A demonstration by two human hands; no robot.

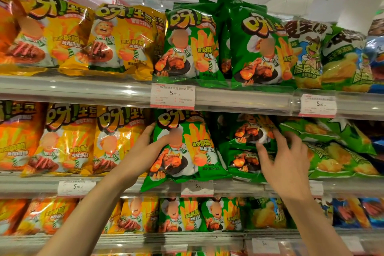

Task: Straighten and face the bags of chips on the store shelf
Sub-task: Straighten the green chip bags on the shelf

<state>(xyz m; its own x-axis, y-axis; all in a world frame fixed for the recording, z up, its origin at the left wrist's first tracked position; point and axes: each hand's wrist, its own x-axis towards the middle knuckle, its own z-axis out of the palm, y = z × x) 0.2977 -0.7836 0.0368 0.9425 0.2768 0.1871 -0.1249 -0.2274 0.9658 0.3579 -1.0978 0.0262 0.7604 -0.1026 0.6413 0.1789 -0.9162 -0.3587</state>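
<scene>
On the middle shelf (128, 185) a green chip bag (193, 147) stands upright and faces out, its bottom corner hanging over the shelf lip. My left hand (143, 151) grips its left edge, thumb on the front. To its right, green bags (247, 145) lie flat and stacked, set back in the shelf. My right hand (284, 158) rests on that stack with fingers spread on the upper bag. Yellow bags (116, 139) stand upright to the left.
The top shelf (83, 89) carries upright yellow bags (122, 41) and green bags (257, 48), with price tags (172, 95) on its rail. Tilted green bags of another brand (336, 151) lie right of my right hand. A lower shelf holds more bags (180, 214).
</scene>
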